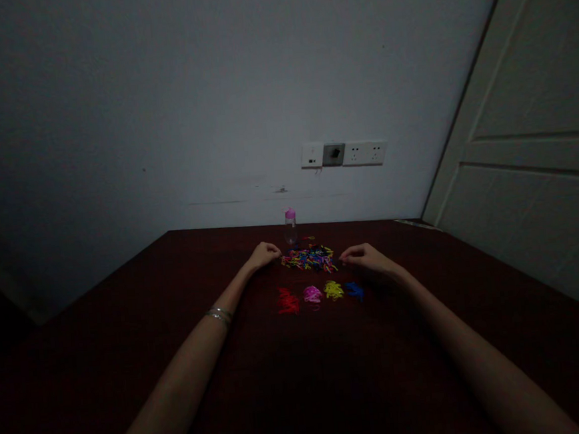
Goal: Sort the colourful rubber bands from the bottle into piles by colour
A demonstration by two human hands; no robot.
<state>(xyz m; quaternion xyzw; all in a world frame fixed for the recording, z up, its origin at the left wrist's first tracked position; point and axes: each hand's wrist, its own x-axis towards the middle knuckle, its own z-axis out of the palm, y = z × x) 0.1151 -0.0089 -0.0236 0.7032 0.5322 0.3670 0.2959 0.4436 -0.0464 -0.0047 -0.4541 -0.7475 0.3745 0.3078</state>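
Observation:
A mixed heap of small coloured rubber bands (pixel 309 259) lies on the dark red-brown table. At its left edge is my left hand (pixel 265 254), fingers curled and pressed together; anything in them is too small to make out. My right hand (pixel 365 256) is at the heap's right edge, thumb and forefinger pinched, and what they hold, if anything, cannot be seen. Nearer to me, sorted bands lie in a row: a red pile (pixel 288 301), a pink pile (pixel 312 294), a yellow pile (pixel 333 290) and a blue pile (pixel 354 291).
Behind the heap stands a clear bottle (pixel 291 230) with a pink cap. The table (pixel 291 370) meets a pale wall (pixel 211 116) with a strip of sockets (pixel 365 153). A panelled door (pixel 527 125) is on the right.

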